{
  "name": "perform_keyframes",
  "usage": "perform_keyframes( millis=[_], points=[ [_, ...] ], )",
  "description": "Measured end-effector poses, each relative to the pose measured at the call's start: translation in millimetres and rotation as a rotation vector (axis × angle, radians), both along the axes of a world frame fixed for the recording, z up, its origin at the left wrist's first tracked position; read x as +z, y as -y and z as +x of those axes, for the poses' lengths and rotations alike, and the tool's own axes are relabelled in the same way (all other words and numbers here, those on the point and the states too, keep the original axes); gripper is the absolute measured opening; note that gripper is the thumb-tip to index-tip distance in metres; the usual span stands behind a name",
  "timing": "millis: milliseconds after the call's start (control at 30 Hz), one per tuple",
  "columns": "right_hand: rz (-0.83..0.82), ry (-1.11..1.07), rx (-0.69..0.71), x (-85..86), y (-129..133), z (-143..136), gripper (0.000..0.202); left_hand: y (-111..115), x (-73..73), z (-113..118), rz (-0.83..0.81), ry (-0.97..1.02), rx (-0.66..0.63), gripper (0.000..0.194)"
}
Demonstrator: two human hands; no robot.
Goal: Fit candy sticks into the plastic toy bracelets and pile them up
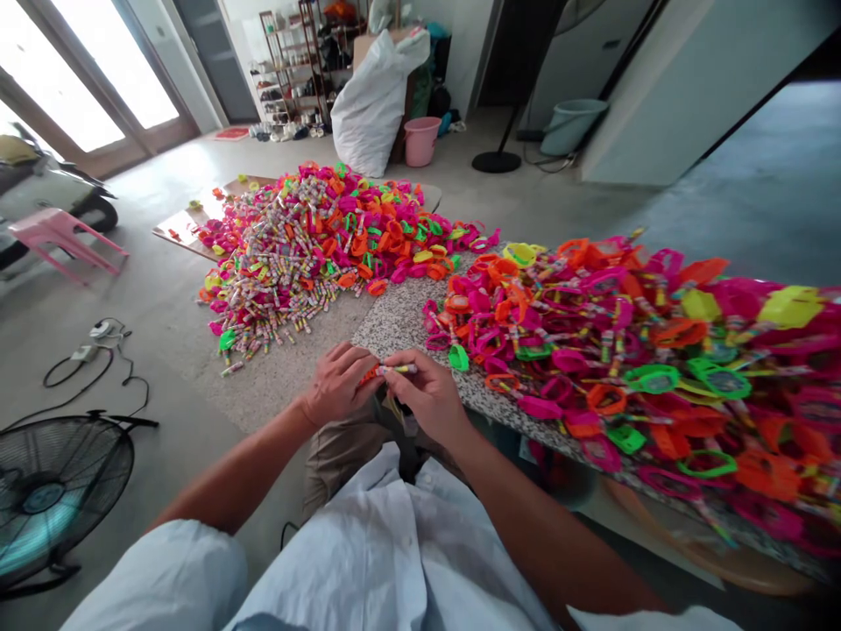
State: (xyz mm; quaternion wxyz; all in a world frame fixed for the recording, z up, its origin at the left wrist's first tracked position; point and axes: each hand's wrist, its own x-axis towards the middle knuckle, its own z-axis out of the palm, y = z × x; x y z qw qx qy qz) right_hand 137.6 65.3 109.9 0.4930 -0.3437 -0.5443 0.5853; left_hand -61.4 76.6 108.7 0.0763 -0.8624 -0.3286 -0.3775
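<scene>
In front of my waist, my left hand [338,383] is closed on an orange plastic toy watch [370,375], mostly hidden by the fingers. My right hand [432,396] pinches a thin, colourful tube [402,369] between thumb and fingers. One end of the tube meets the orange piece; whether they are joined I cannot tell. To the right, a heap of pink, orange, green and yellow toy watches [539,350] with similar tubes covers a speckled stone tabletop [400,320]. Beyond my hands lies a second heap of tubes and toy watches [289,254].
A black fan [43,495] stands at lower left near a cable [109,359]. Further off are a pink stool [62,232], a scooter [45,188], a white sack [371,105], a pink bucket [421,143], a grey-blue tub [570,129] and a shoe rack [293,66].
</scene>
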Motion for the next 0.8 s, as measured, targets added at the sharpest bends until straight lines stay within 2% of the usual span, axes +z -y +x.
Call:
perform_keyframes(
  millis=[267,500,700,767,800],
  points=[
    [0.150,0.142,-0.111,-4.6,14,3,0.024,6,5.1,7,-0.008,0.006,-0.034,0.013],
    [0.135,0.082,-0.135,-9.2,19,0,0.024,4,9.9,9,-0.029,0.034,-0.090,0.013],
    [0.065,0.075,-0.102,-4.7,18,1,0.020,3,3.2,15,-0.114,0.085,-0.130,0.007],
    [0.100,0.162,-0.132,-1.2,7,8,0.019,1,-2.4,16,-0.194,0.103,-0.056,0.020],
    [0.139,0.219,-0.177,1.2,-3,15,0.018,-1,-6.3,15,-0.212,0.115,0.004,0.037]
  ],
)
